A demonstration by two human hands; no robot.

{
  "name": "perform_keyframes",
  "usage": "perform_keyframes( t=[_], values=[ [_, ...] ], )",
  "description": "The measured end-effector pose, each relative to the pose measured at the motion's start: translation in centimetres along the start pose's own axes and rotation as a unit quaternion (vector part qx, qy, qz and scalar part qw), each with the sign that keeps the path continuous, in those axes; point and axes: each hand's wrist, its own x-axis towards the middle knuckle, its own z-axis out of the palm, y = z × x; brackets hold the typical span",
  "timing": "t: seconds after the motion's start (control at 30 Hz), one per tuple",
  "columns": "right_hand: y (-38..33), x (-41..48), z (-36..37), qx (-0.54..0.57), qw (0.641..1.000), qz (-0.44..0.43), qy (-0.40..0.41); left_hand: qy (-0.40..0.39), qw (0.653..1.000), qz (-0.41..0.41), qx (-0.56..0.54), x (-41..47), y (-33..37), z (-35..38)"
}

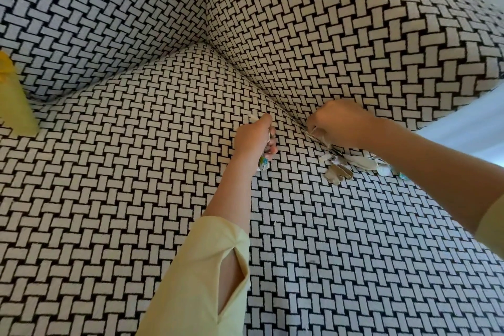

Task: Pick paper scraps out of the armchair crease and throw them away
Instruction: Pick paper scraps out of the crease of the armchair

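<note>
1. Left sleeve (201,275), pale yellow, nearest the onlooker, slit at the cuff.
2. Seat cushion (136,199), black-and-white basket-weave cloth, filling most of the view.
3. Left hand (253,139), mid-seat, its fingers clamped around a wad of scraps (263,166). A coloured end pokes out below the fist and a white sliver above it.
4. Loose scraps (343,168), pale torn pieces lying on the seat just under the right forearm, beside the crease. A few coloured bits trail off to the right of them.
5. Right hand (341,123), knuckles up, its fingers curled together at the mouth of the crease. They seem to pinch a pale scrap (313,134).
6. Crease (272,98), between seat and armrest (354,35). It runs slantwise from the back corner toward the right hand, and the loose scraps are strung along that line. This hand is much the nearer to them; the left hand is well apart, already full.
7. Backrest (95,8), same weave.
8. Yellow object (13,101), far left edge, kind unclear.
</note>
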Motion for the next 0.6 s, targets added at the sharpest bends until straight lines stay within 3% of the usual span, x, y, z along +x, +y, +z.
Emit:
perform_keyframes(
  t=[0.17,0.3,0.47,0.6],
  values=[
    [0.1,0.2,-0.2,0.168,0.986,0.01,0.017,0.008,1.0,-0.004,-0.001,0.0,0.0,0.0],
    [-0.7,1.2,-1.4,0.43,0.901,0.042,0.035,0.022,1.0,0.007,0.015,0.2,-0.1,0.1],
    [-0.5,1.5,-1.8,0.451,0.89,0.052,0.034,0.032,0.999,0.0,-0.005,0.4,0.0,0.1],
    [-0.1,0.8,-1.7,0.52,0.853,0.049,-0.013,0.056,0.997,0.003,-0.056,0.5,0.0,0.2]
  ],
)
